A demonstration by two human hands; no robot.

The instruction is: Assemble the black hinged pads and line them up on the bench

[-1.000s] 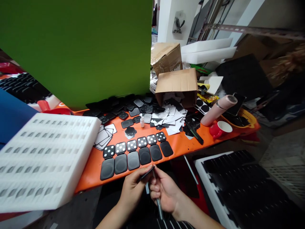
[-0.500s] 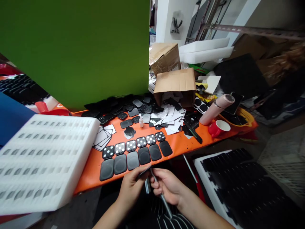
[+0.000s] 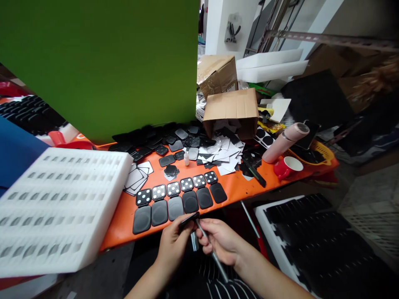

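My left hand (image 3: 174, 241) pinches a small flat black piece (image 3: 188, 219) at the table's front edge. My right hand (image 3: 220, 241) is closed around a thin metal rod (image 3: 220, 266), whose upper end meets the black piece. Below the black piece, between the hands, another short metallic part (image 3: 194, 241) shows; what holds it is unclear. Just beyond the hands lies a row of several open black cases, with dotted upper halves (image 3: 173, 189) and plain lower halves (image 3: 175, 208).
White foam tray (image 3: 67, 203) at left; green panel (image 3: 102, 66) behind. On the orange table (image 3: 237, 187) are a small bottle (image 3: 186, 158), paper pieces (image 3: 221, 151), a cardboard box (image 3: 232, 106), a pink flask (image 3: 285, 143) and a red mug (image 3: 286, 168). Black parts (image 3: 330, 236) fill foam at right.
The view has shifted slightly. The black piece in my left hand is tilted a little differently and shows more of its surface. Both hands keep their holds.
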